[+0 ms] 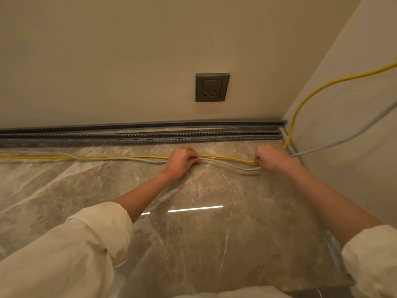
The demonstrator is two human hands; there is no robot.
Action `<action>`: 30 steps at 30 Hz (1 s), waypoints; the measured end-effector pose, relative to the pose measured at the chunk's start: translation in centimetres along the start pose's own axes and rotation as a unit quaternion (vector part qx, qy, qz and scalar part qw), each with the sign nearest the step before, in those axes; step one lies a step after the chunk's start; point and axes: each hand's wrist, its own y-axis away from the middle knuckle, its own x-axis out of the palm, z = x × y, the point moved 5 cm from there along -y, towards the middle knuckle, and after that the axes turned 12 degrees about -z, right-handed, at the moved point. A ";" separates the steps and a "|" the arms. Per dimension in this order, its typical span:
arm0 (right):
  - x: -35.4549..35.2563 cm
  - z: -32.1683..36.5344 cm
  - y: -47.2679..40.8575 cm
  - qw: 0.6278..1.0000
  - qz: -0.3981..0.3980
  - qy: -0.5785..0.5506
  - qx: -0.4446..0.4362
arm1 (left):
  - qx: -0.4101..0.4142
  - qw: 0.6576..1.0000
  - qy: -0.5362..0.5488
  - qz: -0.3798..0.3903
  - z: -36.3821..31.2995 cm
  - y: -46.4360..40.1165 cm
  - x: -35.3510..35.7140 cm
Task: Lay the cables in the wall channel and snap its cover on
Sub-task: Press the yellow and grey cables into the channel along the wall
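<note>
A yellow cable [120, 157] and a grey cable [137, 160] lie side by side on the marble floor, a short way in front of the open slotted wall channel [193, 137] at the foot of the wall. My left hand [182, 161] is shut on both cables near the middle. My right hand [271, 158] is shut on the same two cables further right, close to the corner. Between my hands the cables sag slightly. Past my right hand both cables rise up along the right wall. A dark strip [150, 125] runs along the wall above the channel.
A grey wall socket [212, 87] sits on the back wall above the channel. The right wall [354, 104] meets the back wall at a corner just beyond my right hand. The glossy marble floor [193, 233] reflects a ceiling light.
</note>
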 end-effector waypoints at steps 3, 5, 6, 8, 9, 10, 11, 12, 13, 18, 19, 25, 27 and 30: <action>0.6 0.4 0.1 0.997 0.043 -0.057 -0.034 | -0.060 0.997 0.043 -0.017 0.6 -0.2 0.2; 0.7 1.0 0.5 0.993 0.051 -0.088 -0.063 | -0.088 0.994 0.058 -0.022 0.8 -0.3 0.5; 0.8 1.2 0.6 0.991 0.052 -0.094 -0.077 | -0.097 0.993 0.061 -0.023 0.9 -0.4 0.6; 1.2 1.5 0.8 0.990 0.053 -0.086 -0.101 | -0.123 0.990 0.070 -0.027 1.2 -0.5 0.8; 1.3 1.6 0.9 0.990 0.052 -0.079 -0.105 | -0.140 0.986 0.080 -0.031 1.3 -0.6 0.9; 1.5 1.7 0.9 0.990 0.048 -0.077 -0.106 | -0.155 0.983 0.090 -0.035 1.4 -0.7 1.0; 1.5 1.7 0.8 0.990 0.043 -0.082 -0.104 | -0.166 0.980 0.098 -0.039 1.4 -0.8 1.0; 1.5 1.6 0.7 0.990 0.036 -0.091 -0.100 | -0.171 0.979 0.103 -0.041 1.4 -0.9 1.0; 1.5 1.5 0.6 0.990 0.028 -0.097 -0.095 | -0.172 0.979 0.102 -0.040 1.4 -1.1 1.0; 0.0 0.4 -0.5 0.996 -0.017 -0.050 -0.077 | -0.131 0.988 0.076 -0.019 1.4 -1.7 0.6; -0.3 0.1 -0.6 0.997 -0.019 -0.034 -0.069 | -0.121 0.990 0.070 -0.017 1.3 -1.7 0.4; -1.6 -2.1 -1.6 0.998 -0.051 0.030 -0.032 | -0.016 0.999 0.027 -0.028 0.1 -3.2 -0.7; -2.4 -2.7 -2.3 0.996 -0.071 0.042 -0.026 | 0.034 0.999 0.001 -0.042 -0.9 -4.3 -1.2; -3.9 -3.7 -3.4 0.992 -0.118 0.048 -0.017 | 0.085 0.995 -0.015 -0.057 -2.3 -6.5 -2.3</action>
